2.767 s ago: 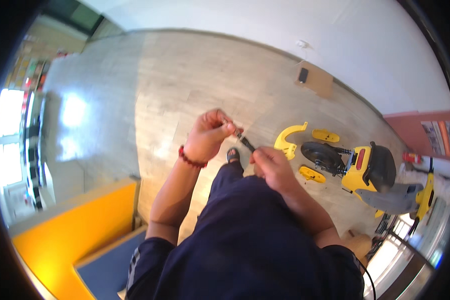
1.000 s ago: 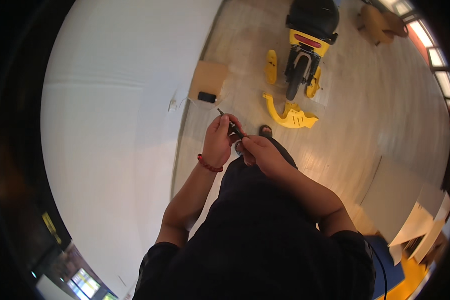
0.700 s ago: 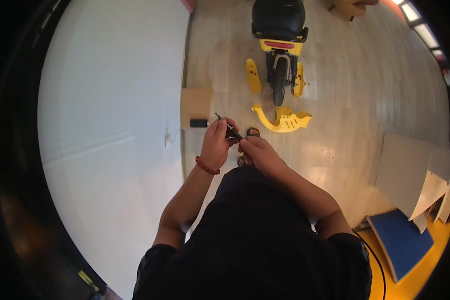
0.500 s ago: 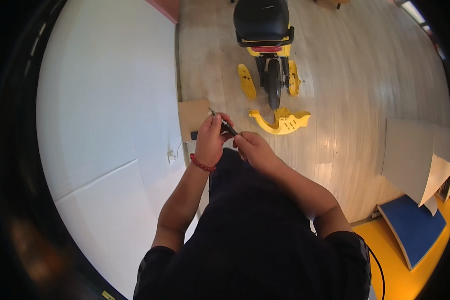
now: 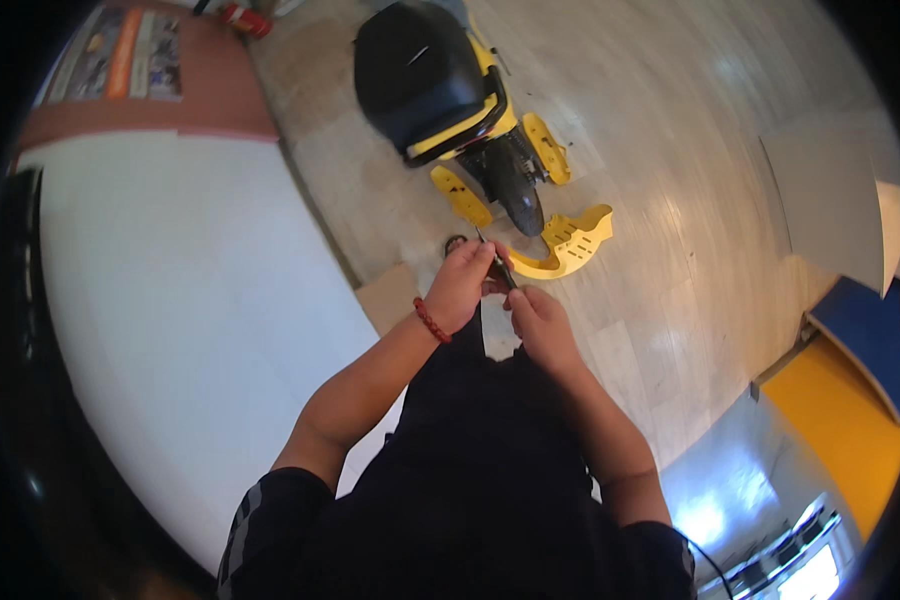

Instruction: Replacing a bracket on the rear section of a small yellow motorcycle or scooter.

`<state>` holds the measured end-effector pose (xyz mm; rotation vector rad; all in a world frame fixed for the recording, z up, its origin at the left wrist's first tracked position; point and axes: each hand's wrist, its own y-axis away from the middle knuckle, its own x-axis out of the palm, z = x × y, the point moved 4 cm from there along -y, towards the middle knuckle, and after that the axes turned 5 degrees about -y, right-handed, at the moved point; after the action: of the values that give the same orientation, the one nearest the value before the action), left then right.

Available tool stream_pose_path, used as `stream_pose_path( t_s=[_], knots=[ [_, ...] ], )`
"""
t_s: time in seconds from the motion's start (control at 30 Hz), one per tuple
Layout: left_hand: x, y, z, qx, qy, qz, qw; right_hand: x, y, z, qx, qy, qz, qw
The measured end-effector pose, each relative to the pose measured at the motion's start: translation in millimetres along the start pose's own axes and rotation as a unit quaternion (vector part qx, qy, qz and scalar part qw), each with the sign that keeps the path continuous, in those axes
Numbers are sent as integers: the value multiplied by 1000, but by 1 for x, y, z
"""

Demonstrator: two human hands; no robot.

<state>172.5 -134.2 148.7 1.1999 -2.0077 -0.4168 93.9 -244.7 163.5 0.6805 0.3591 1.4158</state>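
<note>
Both my hands are closed on a slim black screwdriver, held up in front of my body with its thin metal tip pointing up and away. My left hand, with a red bead bracelet above it, grips the part near the shaft. The fingers of my right hand pinch the handle's lower end. Beyond my hands stands a yellow and black electric scooter, its rear wheel toward me. A curved yellow body panel lies on the floor just behind the wheel, partly hidden by my left hand.
Long yellow side covers lie at either side of the wheel. A large white surface fills the left, with a brown cardboard piece at its edge. Pale boards and a blue panel stand at right.
My view has turned, so the scooter appears tilted and further left. My hands, still around the screwdriver, now appear further right, close to the curved panel. A foot has come into view.
</note>
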Motion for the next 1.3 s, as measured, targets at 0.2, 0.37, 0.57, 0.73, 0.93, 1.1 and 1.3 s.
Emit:
stream_pose_path(
  t_s=[0.2,0.37,0.57,0.73,0.93,1.1,1.3],
  knots=[
    [-33,-88,18,-64,-57,68,994,-7,-70,-42,22,-68,-89,994],
    [-63,-173,42,-26,-47,38,998,-25,-159,-70,-28,-55,-122,991],
    [-101,-244,80,49,7,19,999,-47,-249,-113,-83,-9,-109,991],
    [-126,-284,113,98,31,-2,995,-59,-294,-143,-87,-5,-95,992],
    [-157,-309,133,125,33,-9,992,-55,-332,-174,-121,-8,-71,990],
    [-163,-319,136,144,67,6,987,-50,-345,-179,-157,-17,-65,985],
    [-164,-327,134,173,48,5,984,-51,-354,-182,-168,-17,-80,982]
  ],
)
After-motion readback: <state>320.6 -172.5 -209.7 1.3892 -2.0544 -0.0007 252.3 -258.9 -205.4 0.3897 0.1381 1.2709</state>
